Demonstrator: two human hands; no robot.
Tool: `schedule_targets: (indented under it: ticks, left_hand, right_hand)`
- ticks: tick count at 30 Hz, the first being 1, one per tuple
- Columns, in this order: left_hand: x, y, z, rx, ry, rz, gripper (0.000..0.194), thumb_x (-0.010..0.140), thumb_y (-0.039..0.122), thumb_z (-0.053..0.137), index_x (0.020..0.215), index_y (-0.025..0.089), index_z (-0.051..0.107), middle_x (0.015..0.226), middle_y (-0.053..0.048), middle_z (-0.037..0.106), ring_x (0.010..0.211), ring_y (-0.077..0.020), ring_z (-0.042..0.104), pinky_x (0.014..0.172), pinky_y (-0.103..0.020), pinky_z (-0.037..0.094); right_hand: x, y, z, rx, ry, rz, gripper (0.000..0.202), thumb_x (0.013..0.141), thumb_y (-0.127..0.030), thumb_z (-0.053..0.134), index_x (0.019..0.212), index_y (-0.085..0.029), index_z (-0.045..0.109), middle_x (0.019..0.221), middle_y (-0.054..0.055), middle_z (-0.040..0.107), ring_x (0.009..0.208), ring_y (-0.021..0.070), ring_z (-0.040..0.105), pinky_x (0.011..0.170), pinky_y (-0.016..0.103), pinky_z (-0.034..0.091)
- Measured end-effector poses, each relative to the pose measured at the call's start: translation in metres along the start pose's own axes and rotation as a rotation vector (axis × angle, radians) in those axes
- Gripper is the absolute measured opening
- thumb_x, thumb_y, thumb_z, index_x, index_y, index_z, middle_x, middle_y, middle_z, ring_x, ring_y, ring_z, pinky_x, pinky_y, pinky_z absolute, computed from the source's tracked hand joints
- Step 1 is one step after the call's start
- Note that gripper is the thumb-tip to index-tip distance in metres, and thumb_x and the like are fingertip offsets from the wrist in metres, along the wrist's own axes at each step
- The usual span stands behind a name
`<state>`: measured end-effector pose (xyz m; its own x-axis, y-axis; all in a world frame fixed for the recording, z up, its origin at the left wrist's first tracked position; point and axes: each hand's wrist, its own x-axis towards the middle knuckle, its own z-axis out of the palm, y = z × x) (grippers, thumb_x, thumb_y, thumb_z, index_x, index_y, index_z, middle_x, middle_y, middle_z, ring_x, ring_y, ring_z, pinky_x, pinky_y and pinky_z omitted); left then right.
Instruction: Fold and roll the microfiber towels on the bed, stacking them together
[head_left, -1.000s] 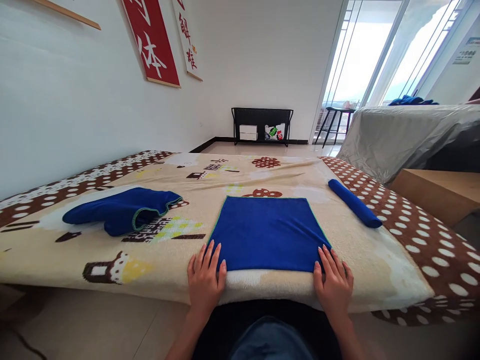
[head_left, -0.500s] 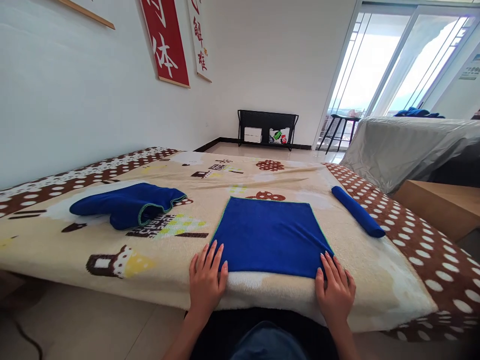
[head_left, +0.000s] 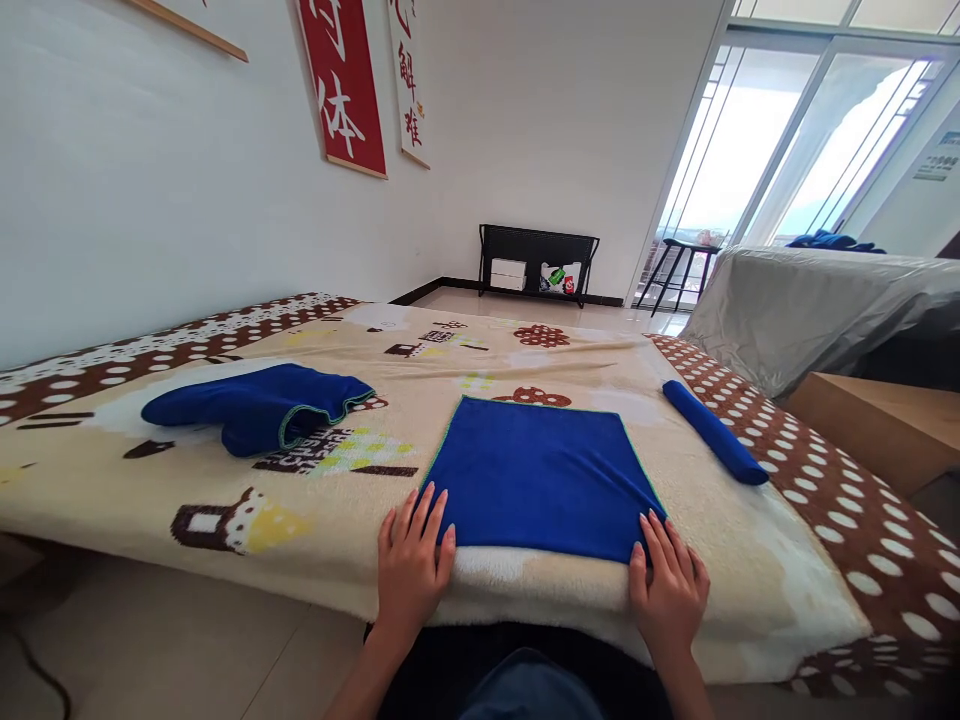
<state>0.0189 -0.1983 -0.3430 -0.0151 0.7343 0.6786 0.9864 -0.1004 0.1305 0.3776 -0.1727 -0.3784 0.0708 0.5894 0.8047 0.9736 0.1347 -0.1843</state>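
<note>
A blue cloth with green edging lies spread out in front of me, with slight creases toward its right near corner. My left hand rests at its near left corner, fingers stretched out and touching the edge. At the near right corner lies my right hand, fingers extended over the cloth's edge. Neither hand grasps anything that I can see. To the left is a crumpled blue cloth with the same green edging. On the right, a rolled blue cloth lies at a slant.
A cream patterned blanket with brown dotted borders covers the surface under the cloths. A cardboard box and a plastic-covered piece of furniture stand at the right. A black rack is against the far wall, and a stool near the glass door.
The view has tilted slightly upward. Both hands and all the blue cloths keep practically the same places on the blanket.
</note>
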Motion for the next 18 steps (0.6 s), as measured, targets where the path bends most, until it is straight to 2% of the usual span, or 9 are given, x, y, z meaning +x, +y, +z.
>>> schedule_targets:
  ticks: [8,12,16,18]
  left_hand:
    - [-0.001,-0.001,-0.003,0.002,0.006,0.014,0.052,0.093,0.030,0.048,0.144,0.021,0.049,0.152,-0.008,0.046,0.142,-0.0280,0.039,0.120,-0.048,0.020]
    - [0.003,-0.004,-0.010,0.039,-0.045,0.029,0.050,0.093,0.027,0.043,0.142,0.019,0.052,0.147,-0.008,0.052,0.138,-0.0262,0.045,0.120,-0.048,0.019]
    - [0.024,0.006,-0.023,0.101,-0.122,-0.020,0.044,0.090,0.023,0.041,0.125,0.018,0.067,0.131,-0.012,0.065,0.128,-0.0305,0.055,0.119,-0.060,0.011]
    - [0.042,0.021,-0.028,0.095,-0.207,-0.018,0.043,0.090,0.022,0.039,0.121,0.017,0.069,0.130,-0.013,0.066,0.129,-0.0306,0.054,0.118,-0.061,0.014]
  right_hand:
    - [0.002,-0.002,-0.004,-0.005,-0.026,-0.004,0.046,0.098,-0.037,0.039,0.136,-0.020,0.057,0.139,0.008,0.059,0.131,0.0256,0.050,0.112,0.048,0.026]
    - [0.003,-0.002,-0.009,0.003,-0.059,0.007,0.046,0.098,-0.040,0.038,0.134,-0.019,0.058,0.137,0.009,0.060,0.131,0.0247,0.051,0.113,0.048,0.026]
    - [0.019,-0.010,-0.016,-0.017,-0.118,0.057,0.044,0.098,-0.042,0.036,0.119,-0.017,0.066,0.126,0.012,0.067,0.123,0.0271,0.058,0.116,0.057,0.014]
    - [0.037,-0.022,-0.016,0.024,-0.206,0.038,0.042,0.097,-0.040,0.039,0.116,-0.016,0.067,0.124,0.012,0.068,0.123,0.0274,0.058,0.117,0.057,0.014]
